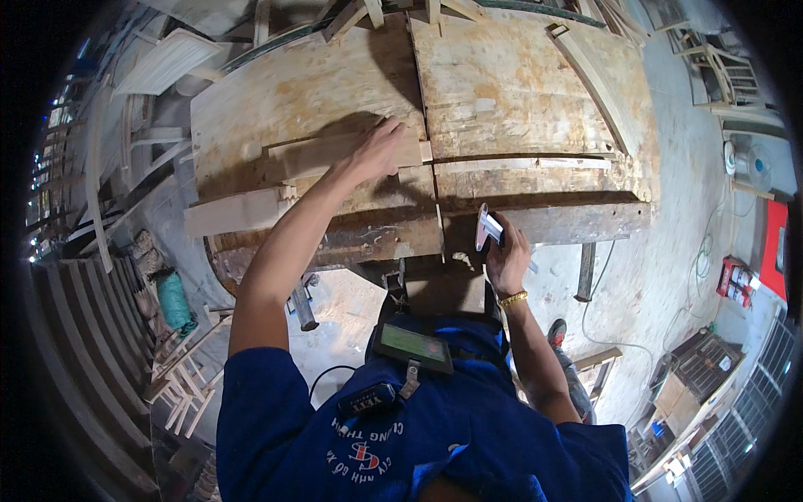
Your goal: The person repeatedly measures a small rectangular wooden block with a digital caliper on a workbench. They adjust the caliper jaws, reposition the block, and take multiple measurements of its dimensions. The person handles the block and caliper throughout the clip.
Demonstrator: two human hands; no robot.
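My left hand (378,152) reaches over a flat pale wooden board (314,156) on the worn workbench (519,92). Its fingers are bent across the board near the right end, with the thumb at the near edge. In my right hand (508,258) is a metal caliper (493,227), held at the bench's front edge with its jaws pointing up and left. The caliper touches no wood that I can see. Beyond the gap in the benchtop, a narrow wooden strip (527,165) lies crosswise.
Another board (238,212) lies at the bench's left front corner. A long wooden piece (592,88) slants across the right side. Wooden frames stand at the far edge. Below the front edge, metal bars (586,272) stick out. A shoe (557,332) shows on the floor.
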